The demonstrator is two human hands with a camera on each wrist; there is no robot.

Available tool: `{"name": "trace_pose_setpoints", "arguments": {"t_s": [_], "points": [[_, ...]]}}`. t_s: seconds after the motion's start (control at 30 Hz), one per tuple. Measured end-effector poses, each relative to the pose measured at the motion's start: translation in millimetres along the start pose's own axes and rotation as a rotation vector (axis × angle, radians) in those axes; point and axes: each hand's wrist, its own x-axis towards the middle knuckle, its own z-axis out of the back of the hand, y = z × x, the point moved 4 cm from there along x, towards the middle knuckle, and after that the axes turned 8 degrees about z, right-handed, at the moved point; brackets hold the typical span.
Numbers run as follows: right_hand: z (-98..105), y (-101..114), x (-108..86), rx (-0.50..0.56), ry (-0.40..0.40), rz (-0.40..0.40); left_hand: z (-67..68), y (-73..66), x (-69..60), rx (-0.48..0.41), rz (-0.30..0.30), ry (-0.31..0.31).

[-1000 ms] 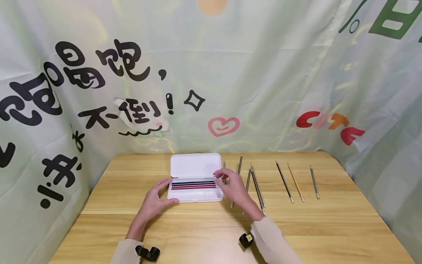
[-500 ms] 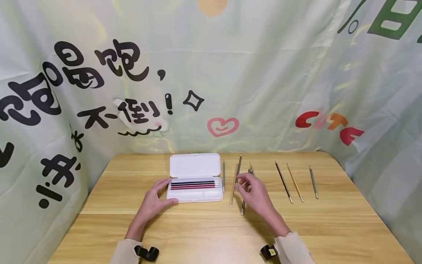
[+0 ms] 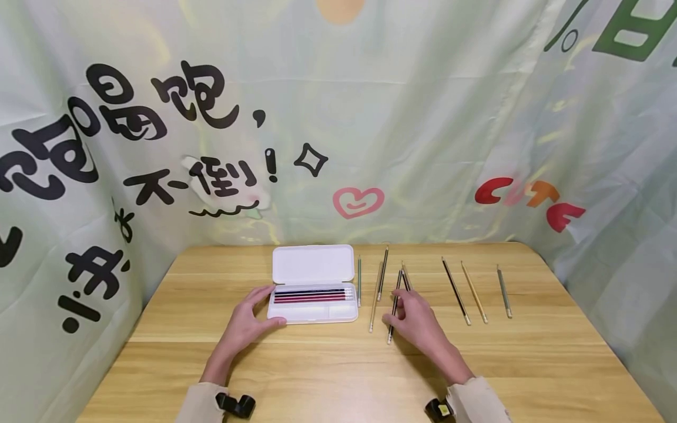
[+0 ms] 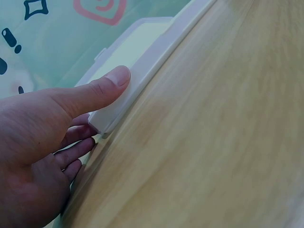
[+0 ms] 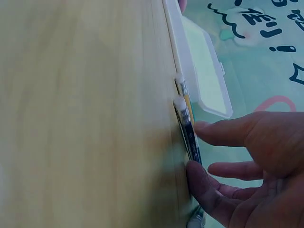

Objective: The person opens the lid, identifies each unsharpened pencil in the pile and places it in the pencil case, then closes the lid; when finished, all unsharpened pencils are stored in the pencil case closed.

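A white pencil case (image 3: 312,315) stands with its lid up near the table's far edge. Black and red pencils (image 3: 309,296) lie in it. My left hand (image 3: 251,322) holds the case's left end, with the thumb (image 4: 102,92) along the front wall and the other fingers round the end. My right hand (image 3: 418,317) is over a black pencil (image 3: 391,333) with a white eraser. In the right wrist view, the thumb (image 5: 223,131) and a finger (image 5: 202,183) are parted on either side of that pencil; no firm grip shows. Another pencil is partly hidden beneath this hand.
Between case and right hand lie a green pencil (image 3: 359,282), a natural-wood pencil (image 3: 373,311) and a black pencil (image 3: 383,273). Farther right are a black pencil (image 3: 456,291), a yellowish pencil (image 3: 474,292) and a grey pencil (image 3: 504,291). A printed curtain (image 3: 423,135) hangs behind.
My right hand has left the case's right end and moved right and toward me, down to the black pencil. My left hand has stayed on the case.
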Motion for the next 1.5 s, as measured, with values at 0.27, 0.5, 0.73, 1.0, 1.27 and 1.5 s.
{"name": "trace_pose_setpoints", "arguments": {"t_s": [0.27, 0.5, 0.73, 1.0, 1.27, 1.5], "points": [[-2, 0, 0.6, -0.042, 0.009, -0.021, 1.2, 0.2, 0.4, -0.004, 0.001, -0.002], [1, -2, -1.9, -0.005, -0.010, -0.035, -0.1, 0.0, 0.3, -0.007, -0.007, 0.001], [3, -1, -3.7, 0.001, -0.017, -0.050, 0.3, 0.0, 0.7, -0.014, 0.004, 0.001], [17, 4, -3.7, 0.009, -0.075, -0.029, -0.4, -0.6, 0.3, -0.014, 0.000, -0.007], [18, 5, -2.7, 0.045, -0.062, -0.037, -0.1, -0.4, -0.1, -0.010, -0.002, -0.006], [15, 4, -1.3, 0.148, -0.076, 0.014, -0.6, -0.3, -0.2, -0.002, -0.007, -0.009]]}}
